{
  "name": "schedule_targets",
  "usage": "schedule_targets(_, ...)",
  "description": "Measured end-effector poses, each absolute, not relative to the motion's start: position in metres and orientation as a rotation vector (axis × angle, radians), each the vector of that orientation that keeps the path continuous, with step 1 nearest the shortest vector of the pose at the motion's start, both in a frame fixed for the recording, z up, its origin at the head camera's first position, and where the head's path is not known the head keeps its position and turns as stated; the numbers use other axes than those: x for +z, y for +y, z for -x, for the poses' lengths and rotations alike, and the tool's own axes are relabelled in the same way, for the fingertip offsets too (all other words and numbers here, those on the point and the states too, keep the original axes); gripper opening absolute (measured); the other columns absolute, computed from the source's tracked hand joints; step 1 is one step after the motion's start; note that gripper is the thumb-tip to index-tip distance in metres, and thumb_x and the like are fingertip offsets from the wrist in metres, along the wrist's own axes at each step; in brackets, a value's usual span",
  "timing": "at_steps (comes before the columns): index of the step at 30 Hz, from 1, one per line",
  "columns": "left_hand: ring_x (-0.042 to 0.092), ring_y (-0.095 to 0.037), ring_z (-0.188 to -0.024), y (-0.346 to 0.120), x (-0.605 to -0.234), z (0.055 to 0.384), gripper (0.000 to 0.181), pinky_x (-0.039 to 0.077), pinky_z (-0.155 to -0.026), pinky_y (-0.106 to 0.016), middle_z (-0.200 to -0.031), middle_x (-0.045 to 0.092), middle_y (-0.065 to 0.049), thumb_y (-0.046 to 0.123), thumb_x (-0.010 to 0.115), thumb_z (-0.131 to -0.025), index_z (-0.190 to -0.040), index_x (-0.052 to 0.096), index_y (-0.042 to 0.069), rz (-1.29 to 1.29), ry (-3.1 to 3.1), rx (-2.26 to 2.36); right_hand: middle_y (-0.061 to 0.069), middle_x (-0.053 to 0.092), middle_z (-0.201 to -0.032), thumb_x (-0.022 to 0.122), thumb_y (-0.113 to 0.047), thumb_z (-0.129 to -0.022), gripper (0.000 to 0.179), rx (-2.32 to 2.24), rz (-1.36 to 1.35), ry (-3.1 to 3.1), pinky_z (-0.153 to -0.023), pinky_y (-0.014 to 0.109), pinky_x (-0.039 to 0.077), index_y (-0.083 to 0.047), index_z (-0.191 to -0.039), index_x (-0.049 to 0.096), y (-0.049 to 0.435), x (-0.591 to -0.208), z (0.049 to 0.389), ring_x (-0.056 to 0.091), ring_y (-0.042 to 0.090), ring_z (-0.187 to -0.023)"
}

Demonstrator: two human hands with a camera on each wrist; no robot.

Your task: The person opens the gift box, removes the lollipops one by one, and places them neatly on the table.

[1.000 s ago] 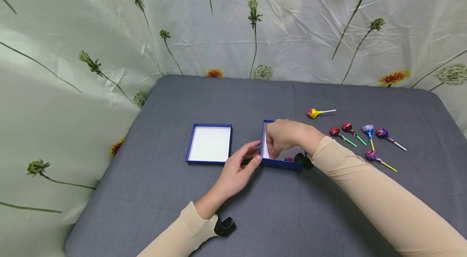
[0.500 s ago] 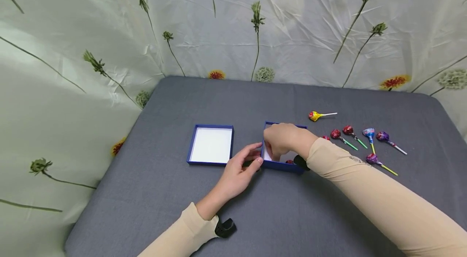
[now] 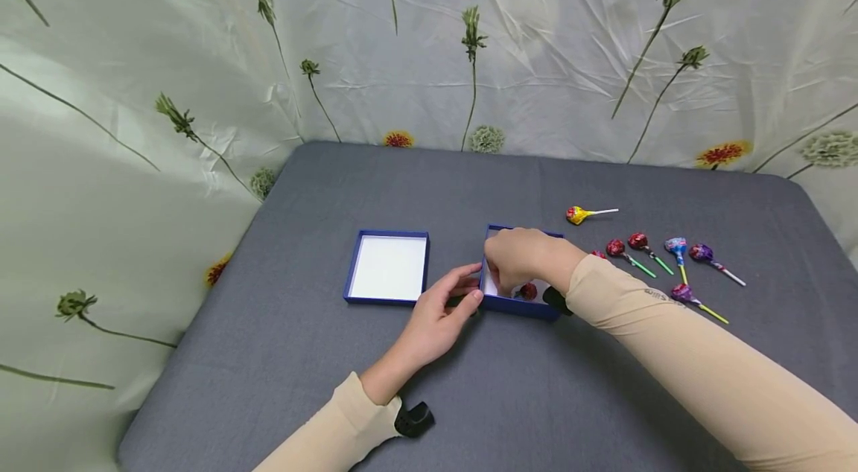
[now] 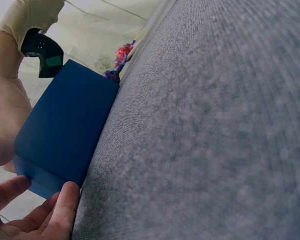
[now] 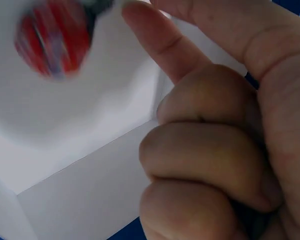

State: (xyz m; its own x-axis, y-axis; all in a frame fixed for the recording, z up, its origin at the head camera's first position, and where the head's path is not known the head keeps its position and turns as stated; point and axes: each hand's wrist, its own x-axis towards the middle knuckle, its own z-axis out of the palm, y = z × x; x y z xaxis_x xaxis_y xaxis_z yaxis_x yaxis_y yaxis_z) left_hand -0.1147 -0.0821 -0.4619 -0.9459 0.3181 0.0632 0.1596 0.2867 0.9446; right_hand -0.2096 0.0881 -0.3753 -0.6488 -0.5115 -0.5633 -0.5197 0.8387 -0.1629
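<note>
My right hand [image 3: 526, 256] reaches into a blue box [image 3: 519, 306] with a white inside. Its thumb and forefinger pinch a red lollipop [image 3: 528, 291] by the stick, close to the wrapped head; the other fingers are curled in. In the right wrist view the lollipop [image 5: 55, 37] is blurred above the white box floor. My left hand [image 3: 436, 316] rests its fingertips against the left side of the box, fingers loosely bent. The left wrist view has these fingertips [image 4: 67, 205] touching the end wall of the box [image 4: 67, 125].
Left of the box lies a blue-rimmed white lid [image 3: 389, 267]. A yellow lollipop [image 3: 578, 215] lies behind and to the right. Several more lollipops, among them a blue one [image 3: 677, 247] and a purple one [image 3: 701, 253], are spread over the grey table [image 3: 268, 353] at right.
The lollipop's red head has come further into view inside the box beside my right hand, which has shifted slightly. My left hand stays against the box.
</note>
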Motion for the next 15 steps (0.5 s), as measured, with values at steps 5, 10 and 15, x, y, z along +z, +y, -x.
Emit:
schedule_targets(5,0.063,-0.018,-0.121,-0.0815,-0.4610,0.1144,0.041,0.056,-0.087,-0.021,-0.134,0.065,-0.005,0.029,0.057,-0.103,-0.144,0.053,0.022,-0.455,2.396,1.746,0.000,0.066,-0.074,0.079,-0.016,-0.085,0.012,-0.019,0.725,2.385,-0.056,0.027,0.048,-0.016,-0.081,0.068,0.0896,-0.3744,0.2083,0.062,0.013,-0.059)
schedule_targets(10,0.062,-0.019,-0.121,-0.0809,-0.4614,0.1144,0.042,0.055,-0.087,-0.020,-0.135,0.064,-0.005,0.029,0.057,-0.103,-0.144,0.053,0.021,-0.459,2.395,1.750,0.000,0.066,-0.073,0.080,-0.017,-0.085,0.014,-0.039,0.718,2.384,-0.054,0.027,0.048,-0.017,-0.078,0.067,0.0898,-0.3759,0.2068,0.064,0.013,-0.058)
schedule_targets(15,0.063,-0.018,-0.121,-0.0811,-0.4623,0.1136,0.042,0.056,-0.086,-0.020,-0.139,0.062,-0.003,0.029,0.058,-0.103,-0.144,0.053,0.021,-0.453,2.413,1.744,-0.002,0.065,-0.072,0.078,-0.015,-0.085,0.015,-0.027,0.761,2.391,-0.055,0.027,0.049,-0.019,-0.076,0.067,0.0911,-0.3792,0.2065,0.064,0.013,-0.059)
